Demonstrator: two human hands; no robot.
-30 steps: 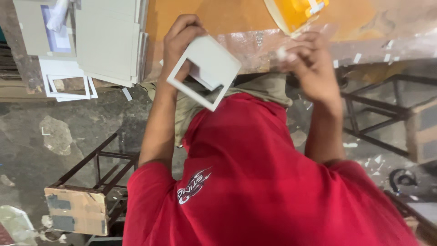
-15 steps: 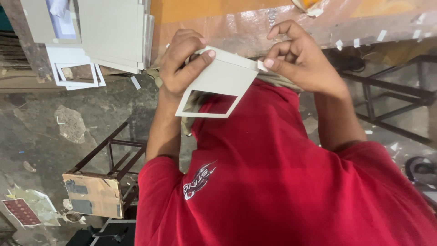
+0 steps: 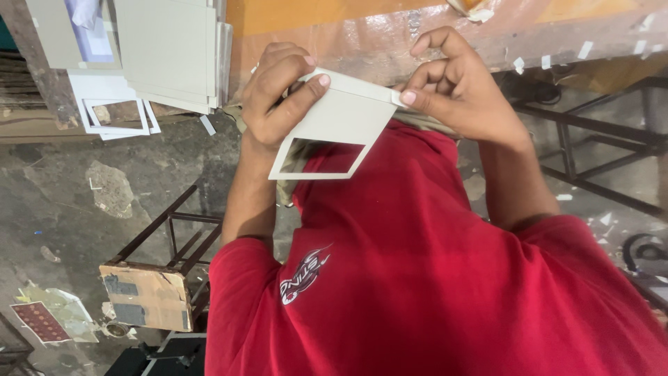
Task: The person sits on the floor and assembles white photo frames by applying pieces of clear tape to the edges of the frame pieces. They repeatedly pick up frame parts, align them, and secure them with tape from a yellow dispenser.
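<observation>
Holding pale grey rectangular card frame with cut-out window [image 3: 341, 122] between my hands: left hand [image 3: 278, 87] grips left edge, right hand [image 3: 463, 87] pinches right corner; long axis crosswise, tilted.

A single head-worn view is aimed steeply down, close over the red shirt [image 3: 417, 278], with the orange table edge [image 3: 348, 21] above it and concrete floor [image 3: 104, 195] leftward.

White flat card frame [image 3: 341, 122] with rectangular window cutout, tilted, held above red shirt, near table edge.
</observation>
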